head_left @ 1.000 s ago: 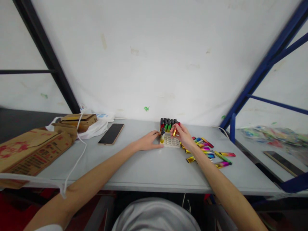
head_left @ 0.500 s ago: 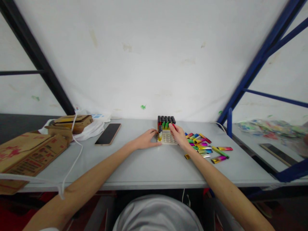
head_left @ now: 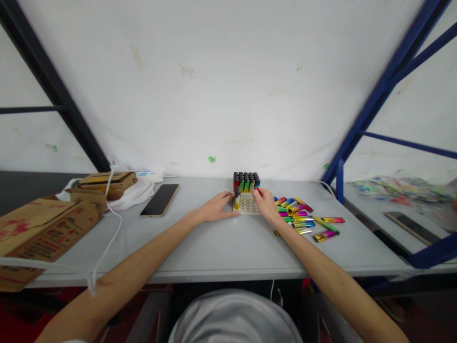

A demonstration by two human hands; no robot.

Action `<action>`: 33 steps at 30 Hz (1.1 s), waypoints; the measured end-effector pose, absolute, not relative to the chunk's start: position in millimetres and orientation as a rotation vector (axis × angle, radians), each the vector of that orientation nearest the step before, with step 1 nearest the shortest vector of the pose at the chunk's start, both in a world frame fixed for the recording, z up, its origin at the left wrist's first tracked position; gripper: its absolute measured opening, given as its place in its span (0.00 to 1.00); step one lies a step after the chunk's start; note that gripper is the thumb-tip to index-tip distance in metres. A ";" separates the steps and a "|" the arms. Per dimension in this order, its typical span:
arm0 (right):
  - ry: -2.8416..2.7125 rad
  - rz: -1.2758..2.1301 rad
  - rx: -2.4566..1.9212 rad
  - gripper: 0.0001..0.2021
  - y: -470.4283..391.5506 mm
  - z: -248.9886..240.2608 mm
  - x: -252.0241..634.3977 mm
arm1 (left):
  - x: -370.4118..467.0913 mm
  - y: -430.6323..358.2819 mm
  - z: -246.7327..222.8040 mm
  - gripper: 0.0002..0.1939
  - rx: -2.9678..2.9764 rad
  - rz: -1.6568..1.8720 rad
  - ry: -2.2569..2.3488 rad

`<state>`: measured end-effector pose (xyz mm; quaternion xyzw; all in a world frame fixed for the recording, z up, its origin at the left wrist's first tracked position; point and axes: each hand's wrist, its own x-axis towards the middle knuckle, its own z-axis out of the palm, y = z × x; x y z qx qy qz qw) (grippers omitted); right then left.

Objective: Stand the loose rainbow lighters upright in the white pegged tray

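A pale tray [head_left: 249, 206] with rows of round holes sits on the table in front of me. Several standing lighters [head_left: 246, 182] with black tops form a block behind it, and a small column of upright lighters [head_left: 237, 196] stands at its left end. My left hand [head_left: 216, 207] rests against the tray's left side, thumb and fingers spread apart. Over the right end of the tray, my right hand [head_left: 265, 202] pinches a lighter [head_left: 257, 189] of which only a bit of red shows. Beside that hand lies a loose pile of shiny, multicoloured lighters [head_left: 298, 213].
At the left are a phone [head_left: 159, 200], white plastic bags [head_left: 134, 193] and cardboard boxes [head_left: 46, 224], with a white cable [head_left: 116, 228] hanging in front. A blue metal frame [head_left: 374, 100] stands at the right; beyond it lies another phone [head_left: 412, 228].
My right hand has shifted slightly over the tray's right end, and the red piece in its fingers shows less. My left hand stays where it was.
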<state>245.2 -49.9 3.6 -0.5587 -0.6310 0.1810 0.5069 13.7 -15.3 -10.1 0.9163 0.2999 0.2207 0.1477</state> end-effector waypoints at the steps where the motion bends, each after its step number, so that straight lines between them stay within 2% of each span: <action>1: -1.525 0.435 -1.335 0.23 -50.6 4.8 245.5 | 13.8 -15.2 -10.0 0.33 2.633 0.639 0.861; 10: -1.610 0.419 -1.276 0.28 -55.3 7.3 246.5 | 14.0 -14.6 -11.2 0.33 2.635 0.645 0.866; 18: -1.986 0.338 -1.148 0.18 -62.0 14.7 251.7 | 14.0 -14.9 -10.6 0.35 2.619 0.652 0.866; 23: -2.186 0.120 -1.127 0.19 -66.7 22.1 257.4 | 13.7 -15.4 -9.9 0.34 2.628 0.637 0.855; 33: -2.230 0.337 -1.139 0.18 -73.5 21.9 252.5 | 13.6 -13.5 -12.3 0.34 2.613 0.644 0.835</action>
